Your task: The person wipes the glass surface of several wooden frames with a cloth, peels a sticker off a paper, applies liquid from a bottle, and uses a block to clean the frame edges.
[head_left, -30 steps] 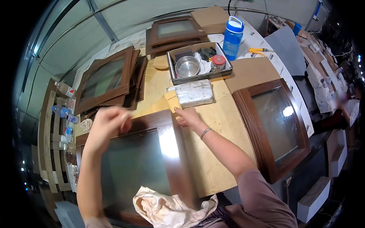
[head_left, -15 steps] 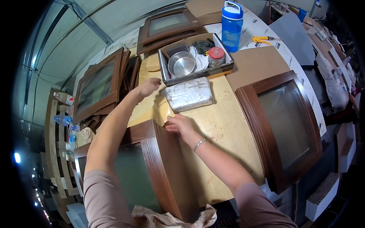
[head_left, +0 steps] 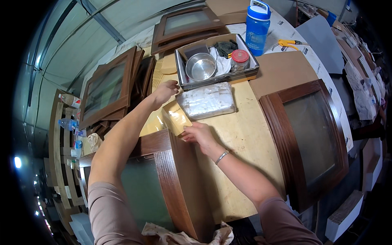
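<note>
My right hand (head_left: 199, 135) pinches the lower edge of a thin, glossy yellow sheet (head_left: 177, 116), bent and partly lifted. Behind that sheet, my left hand (head_left: 165, 92) hovers near the front left corner of a box, its fingers curled together; what they hold, if anything, is hidden. Under my left forearm stands a stack of brown wood-framed glass panels (head_left: 165, 175), with the sheet at its far end. A flat packet wrapped in clear plastic (head_left: 207, 100) lies just beyond my right hand.
An open box (head_left: 218, 80) holds a metal bowl (head_left: 201, 67) and a red-lidded jar (head_left: 239, 60). A blue bottle (head_left: 257, 30) and a yellow air gun (head_left: 288, 43) lie farther right. Framed panels stand at the right (head_left: 308, 143), left (head_left: 106, 87) and back (head_left: 185, 24).
The yellow sheet has opened out and tilted, showing more of its face. My right hand still grips its edge, and my left hand has turned slightly, lower in view. The whole view has shifted a little.
</note>
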`<action>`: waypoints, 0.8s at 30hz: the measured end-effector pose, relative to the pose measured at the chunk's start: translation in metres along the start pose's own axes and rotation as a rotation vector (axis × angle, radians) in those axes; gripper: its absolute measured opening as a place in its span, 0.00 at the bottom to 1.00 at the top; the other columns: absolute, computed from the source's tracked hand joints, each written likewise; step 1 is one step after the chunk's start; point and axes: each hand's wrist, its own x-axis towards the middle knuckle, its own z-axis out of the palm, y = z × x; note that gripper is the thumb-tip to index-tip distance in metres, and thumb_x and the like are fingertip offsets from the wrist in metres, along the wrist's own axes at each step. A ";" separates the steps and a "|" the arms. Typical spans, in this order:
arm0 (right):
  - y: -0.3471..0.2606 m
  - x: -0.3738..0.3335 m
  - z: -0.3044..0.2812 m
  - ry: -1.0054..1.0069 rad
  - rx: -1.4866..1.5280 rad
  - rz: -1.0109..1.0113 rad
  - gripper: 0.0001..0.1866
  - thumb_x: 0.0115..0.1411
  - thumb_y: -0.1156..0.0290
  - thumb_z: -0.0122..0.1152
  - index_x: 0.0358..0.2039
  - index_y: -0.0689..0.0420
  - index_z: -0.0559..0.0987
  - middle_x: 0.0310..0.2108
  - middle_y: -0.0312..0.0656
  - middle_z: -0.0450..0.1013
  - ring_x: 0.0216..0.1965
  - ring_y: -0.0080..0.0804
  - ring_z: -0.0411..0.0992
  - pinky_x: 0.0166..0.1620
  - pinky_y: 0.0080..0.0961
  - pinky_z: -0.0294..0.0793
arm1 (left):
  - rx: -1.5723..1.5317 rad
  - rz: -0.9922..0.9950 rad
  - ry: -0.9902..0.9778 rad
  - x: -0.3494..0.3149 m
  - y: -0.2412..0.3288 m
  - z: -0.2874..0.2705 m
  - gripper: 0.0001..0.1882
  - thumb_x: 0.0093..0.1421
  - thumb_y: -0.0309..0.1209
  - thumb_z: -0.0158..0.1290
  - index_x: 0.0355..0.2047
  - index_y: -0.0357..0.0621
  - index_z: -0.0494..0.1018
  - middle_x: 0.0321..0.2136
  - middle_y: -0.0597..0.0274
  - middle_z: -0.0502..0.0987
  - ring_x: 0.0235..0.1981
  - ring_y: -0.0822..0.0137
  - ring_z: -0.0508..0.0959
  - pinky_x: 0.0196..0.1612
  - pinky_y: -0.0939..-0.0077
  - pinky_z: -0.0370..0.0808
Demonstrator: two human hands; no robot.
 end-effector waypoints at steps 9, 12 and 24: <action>0.007 -0.001 -0.002 -0.039 -0.045 -0.055 0.10 0.64 0.70 0.62 0.41 0.63 0.81 0.34 0.41 0.80 0.35 0.26 0.78 0.42 0.22 0.76 | 0.035 -0.062 -0.035 0.001 0.002 -0.004 0.16 0.70 0.26 0.46 0.57 0.40 0.70 0.45 0.58 0.79 0.44 0.70 0.77 0.46 0.72 0.73; 0.007 -0.004 -0.002 -0.032 -0.047 -0.061 0.09 0.64 0.71 0.62 0.40 0.63 0.82 0.34 0.42 0.80 0.35 0.27 0.78 0.42 0.23 0.76 | 0.057 -0.057 -0.031 0.005 0.000 -0.005 0.12 0.70 0.26 0.47 0.52 0.41 0.73 0.46 0.59 0.78 0.42 0.72 0.77 0.42 0.75 0.73; 0.013 -0.007 -0.002 -0.020 -0.113 -0.099 0.08 0.63 0.73 0.63 0.38 0.63 0.84 0.32 0.37 0.80 0.34 0.22 0.75 0.42 0.20 0.73 | -0.023 -0.045 0.004 -0.003 0.011 0.003 0.27 0.70 0.24 0.43 0.69 0.40 0.56 0.49 0.60 0.78 0.51 0.67 0.74 0.55 0.67 0.68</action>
